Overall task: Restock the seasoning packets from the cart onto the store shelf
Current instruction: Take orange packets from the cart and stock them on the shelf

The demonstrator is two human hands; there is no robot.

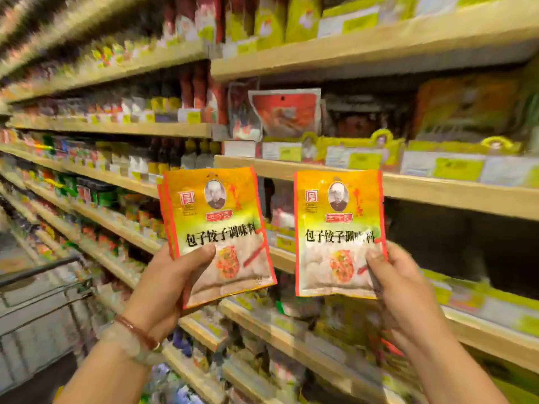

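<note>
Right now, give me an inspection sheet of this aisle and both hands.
Surface: wooden shelf ahead, with a dark gap under it on the right.
Job's things: two matching orange packets, left packet and right packet, held up side by side, apart.
Clutter: blurred stock fills the other shelves.
Grip: left hand holds the left packet; right hand pinches the right packet.
Cables: nothing seen.
Surroundings: cart at lower left.

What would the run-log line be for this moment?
left hand: holds packet stack | right hand: holds single packet | shelf: not yet reached
</note>
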